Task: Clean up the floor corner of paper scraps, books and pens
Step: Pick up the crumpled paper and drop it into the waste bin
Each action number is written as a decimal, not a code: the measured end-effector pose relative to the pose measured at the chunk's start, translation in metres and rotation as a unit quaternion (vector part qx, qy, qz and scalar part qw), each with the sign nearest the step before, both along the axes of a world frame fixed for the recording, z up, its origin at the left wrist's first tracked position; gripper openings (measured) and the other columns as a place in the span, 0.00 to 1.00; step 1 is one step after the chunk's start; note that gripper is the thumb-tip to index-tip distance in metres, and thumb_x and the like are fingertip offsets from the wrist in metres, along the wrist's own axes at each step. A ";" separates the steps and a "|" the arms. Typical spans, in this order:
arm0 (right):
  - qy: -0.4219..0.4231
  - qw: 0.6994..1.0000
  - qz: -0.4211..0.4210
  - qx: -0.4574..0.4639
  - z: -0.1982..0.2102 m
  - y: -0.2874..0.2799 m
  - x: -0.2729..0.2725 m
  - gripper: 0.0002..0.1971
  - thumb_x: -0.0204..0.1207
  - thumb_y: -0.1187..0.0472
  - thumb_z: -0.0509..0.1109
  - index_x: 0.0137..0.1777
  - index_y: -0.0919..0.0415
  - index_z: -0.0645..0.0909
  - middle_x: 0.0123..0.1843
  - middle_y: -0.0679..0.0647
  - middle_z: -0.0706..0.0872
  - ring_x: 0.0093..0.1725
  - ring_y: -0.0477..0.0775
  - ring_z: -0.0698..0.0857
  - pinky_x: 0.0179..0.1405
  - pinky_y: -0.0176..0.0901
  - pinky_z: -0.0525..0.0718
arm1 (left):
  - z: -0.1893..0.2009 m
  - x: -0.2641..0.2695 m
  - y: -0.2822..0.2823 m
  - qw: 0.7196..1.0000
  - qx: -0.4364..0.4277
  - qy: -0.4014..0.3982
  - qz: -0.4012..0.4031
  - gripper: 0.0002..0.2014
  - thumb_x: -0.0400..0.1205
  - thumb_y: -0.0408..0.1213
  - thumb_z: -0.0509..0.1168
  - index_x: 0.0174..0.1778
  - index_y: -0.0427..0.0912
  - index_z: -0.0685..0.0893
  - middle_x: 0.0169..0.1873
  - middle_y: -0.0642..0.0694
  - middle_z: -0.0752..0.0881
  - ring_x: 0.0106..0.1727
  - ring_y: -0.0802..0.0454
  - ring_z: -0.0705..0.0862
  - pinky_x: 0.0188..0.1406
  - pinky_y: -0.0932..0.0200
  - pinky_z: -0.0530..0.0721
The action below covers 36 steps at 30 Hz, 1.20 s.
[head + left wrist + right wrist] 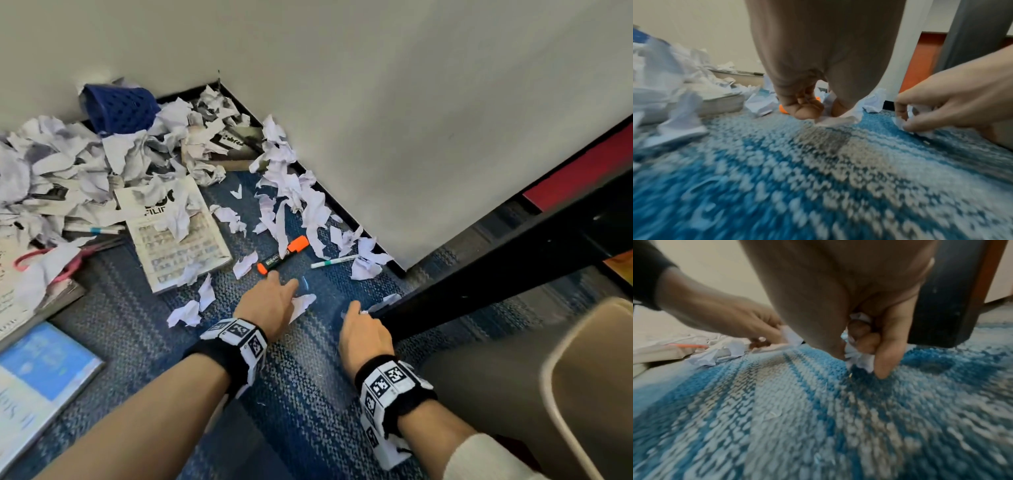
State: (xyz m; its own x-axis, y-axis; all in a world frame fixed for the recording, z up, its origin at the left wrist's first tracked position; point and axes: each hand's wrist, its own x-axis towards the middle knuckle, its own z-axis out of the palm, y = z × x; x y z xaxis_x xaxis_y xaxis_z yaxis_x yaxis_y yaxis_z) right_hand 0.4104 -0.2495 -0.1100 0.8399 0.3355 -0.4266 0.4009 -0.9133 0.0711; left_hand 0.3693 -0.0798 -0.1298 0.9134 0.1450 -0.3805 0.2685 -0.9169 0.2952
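White torn paper scraps (284, 192) litter the blue carpet along the wall. My left hand (270, 301) is low over the carpet and pinches a flat paper scrap (838, 119) between thumb and fingers. My right hand (363, 329) curls round a crumpled paper scrap (859, 359) beside a black table leg (479, 284). An orange highlighter (282, 255) and a white pen with a green band (334, 262) lie just beyond the hands. An open book (181, 236) lies to the left, partly under scraps.
A blue perforated basket (120, 108) lies tipped against the wall in a big paper heap (51, 164). More books (37, 373) lie at the near left. A tan chair (589, 387) stands at the right. The wall corner (400, 267) juts out ahead.
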 end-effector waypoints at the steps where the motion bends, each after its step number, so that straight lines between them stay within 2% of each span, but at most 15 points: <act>1: -0.001 1.000 0.007 -0.008 -0.002 -0.001 0.000 0.17 0.84 0.66 0.51 0.72 0.65 0.63 0.64 0.62 0.83 0.62 0.62 0.85 0.54 0.50 0.81 | 0.000 0.005 -0.003 1.000 0.002 -0.013 -0.009 0.11 0.87 0.37 0.46 0.56 0.39 0.71 0.56 0.36 0.73 0.53 0.34 0.79 0.44 0.43 0.79; 5: -0.011 1.000 0.022 0.017 -0.004 -0.010 -0.006 0.13 0.84 0.63 0.55 0.67 0.61 0.67 0.60 0.60 0.82 0.55 0.61 0.87 0.42 0.49 0.79 | 0.008 0.028 -0.022 0.991 -0.099 -0.090 0.016 0.10 0.85 0.35 0.57 0.58 0.32 0.73 0.58 0.32 0.75 0.57 0.34 0.79 0.54 0.43 0.78; 8: -0.034 0.998 0.005 0.045 0.001 -0.014 -0.011 0.12 0.72 0.53 0.74 0.48 0.60 0.79 0.47 0.56 0.82 0.39 0.58 0.88 0.29 0.47 0.81 | 0.012 0.049 -0.039 0.984 -0.168 -0.039 -0.044 0.05 0.84 0.28 0.56 0.53 0.38 0.67 0.53 0.35 0.76 0.52 0.33 0.79 0.49 0.44 0.74; 10: -0.013 0.999 0.006 0.029 0.000 -0.017 -0.021 0.09 0.71 0.57 0.74 0.46 0.61 0.81 0.51 0.56 0.77 0.41 0.59 0.86 0.30 0.48 0.82 | 0.007 0.059 -0.048 0.981 -0.167 -0.033 -0.090 0.13 0.80 0.23 0.57 0.58 0.39 0.68 0.51 0.36 0.76 0.49 0.33 0.80 0.47 0.41 0.77; 12: -0.004 1.000 0.012 0.022 -0.001 -0.027 -0.025 0.13 0.60 0.61 0.82 0.39 0.61 0.81 0.46 0.56 0.79 0.32 0.56 0.86 0.22 0.45 0.79 | -0.001 0.066 -0.062 0.978 -0.165 -0.050 -0.113 0.21 0.80 0.26 0.57 0.69 0.43 0.71 0.53 0.36 0.74 0.45 0.35 0.79 0.48 0.39 0.80; 14: -0.004 1.000 0.012 0.028 -0.003 -0.040 -0.026 0.19 0.46 0.63 0.87 0.33 0.58 0.80 0.37 0.54 0.81 0.21 0.53 0.82 0.14 0.42 0.74 | -0.005 0.069 -0.077 0.984 -0.117 -0.063 -0.119 0.20 0.82 0.38 0.58 0.71 0.48 0.72 0.55 0.36 0.72 0.48 0.36 0.77 0.49 0.43 0.80; 15: -0.017 0.999 0.016 0.030 -0.005 -0.045 -0.025 0.19 0.49 0.64 0.86 0.36 0.58 0.80 0.37 0.54 0.81 0.23 0.53 0.83 0.16 0.43 0.75 | -0.005 0.069 -0.083 0.987 -0.081 -0.072 -0.122 0.18 0.82 0.45 0.58 0.69 0.49 0.73 0.56 0.37 0.72 0.51 0.36 0.77 0.50 0.45 0.78; 17: 0.014 0.999 0.001 0.052 -0.001 -0.050 -0.024 0.12 0.68 0.64 0.76 0.50 0.59 0.78 0.49 0.56 0.80 0.39 0.59 0.87 0.32 0.49 0.81 | -0.009 0.071 -0.090 0.987 -0.032 -0.086 -0.132 0.16 0.83 0.52 0.57 0.63 0.50 0.76 0.58 0.38 0.72 0.56 0.37 0.76 0.51 0.47 0.75; 18: 0.020 0.999 0.001 0.049 -0.003 -0.054 -0.025 0.11 0.76 0.63 0.68 0.57 0.60 0.75 0.56 0.57 0.77 0.49 0.61 0.86 0.41 0.52 0.81 | -0.010 0.072 -0.093 0.987 -0.022 -0.088 -0.132 0.14 0.84 0.52 0.58 0.61 0.50 0.77 0.59 0.39 0.72 0.57 0.38 0.76 0.51 0.48 0.74; 20: 0.016 0.998 0.000 0.062 -0.003 -0.057 -0.027 0.12 0.82 0.62 0.61 0.64 0.58 0.69 0.62 0.57 0.74 0.56 0.62 0.83 0.48 0.52 0.79 | -0.016 0.076 -0.095 0.987 -0.019 -0.096 -0.125 0.11 0.86 0.47 0.57 0.59 0.49 0.78 0.59 0.39 0.72 0.57 0.38 0.76 0.48 0.48 0.71; 23: 0.011 0.997 -0.017 0.071 -0.001 -0.052 -0.027 0.10 0.84 0.63 0.57 0.64 0.56 0.66 0.61 0.58 0.76 0.53 0.63 0.85 0.42 0.52 0.75 | -0.022 0.076 -0.093 0.988 -0.045 -0.103 -0.110 0.08 0.86 0.42 0.57 0.56 0.47 0.79 0.55 0.41 0.72 0.54 0.38 0.76 0.45 0.50 0.67; 29: -0.002 0.997 0.020 0.080 0.014 -0.028 -0.014 0.09 0.84 0.57 0.58 0.61 0.56 0.66 0.57 0.57 0.82 0.52 0.64 0.85 0.37 0.50 0.68 | -0.023 0.060 -0.051 0.978 -0.131 -0.159 -0.017 0.08 0.85 0.38 0.55 0.50 0.38 0.74 0.49 0.37 0.72 0.46 0.38 0.76 0.45 0.42 0.79; 33: -0.094 0.993 0.057 0.049 0.020 0.020 0.017 0.17 0.83 0.65 0.58 0.71 0.59 0.64 0.63 0.60 0.76 0.50 0.62 0.88 0.34 0.51 0.71 | -0.010 0.048 -0.002 0.952 -0.189 -0.232 0.068 0.11 0.89 0.38 0.54 0.41 0.39 0.68 0.44 0.42 0.68 0.36 0.49 0.69 0.40 0.57 0.67; 35: -0.141 0.988 0.047 0.041 0.014 0.042 0.044 0.26 0.81 0.70 0.57 0.78 0.62 0.58 0.69 0.65 0.70 0.49 0.62 0.88 0.36 0.50 0.80 | -0.001 0.040 0.019 0.953 -0.172 -0.221 0.113 0.08 0.88 0.34 0.57 0.46 0.33 0.73 0.49 0.37 0.70 0.36 0.51 0.70 0.42 0.58 0.66; 36: -0.149 0.987 0.029 0.045 0.012 0.053 0.057 0.29 0.81 0.70 0.57 0.81 0.63 0.55 0.72 0.68 0.67 0.51 0.63 0.88 0.41 0.50 0.83 | 0.003 0.031 0.031 0.957 -0.149 -0.215 0.126 0.07 0.87 0.31 0.57 0.51 0.29 0.75 0.53 0.34 0.73 0.41 0.47 0.74 0.44 0.56 0.68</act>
State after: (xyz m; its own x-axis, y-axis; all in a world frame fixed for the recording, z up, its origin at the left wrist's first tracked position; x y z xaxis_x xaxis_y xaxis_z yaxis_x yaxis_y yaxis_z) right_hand 0.4674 -0.1961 -0.0984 0.9016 0.4126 -0.1298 0.4270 -0.8970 0.1143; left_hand 0.4006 -0.0484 -0.1264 0.9453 0.3243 -0.0364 0.2650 -0.6976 0.6657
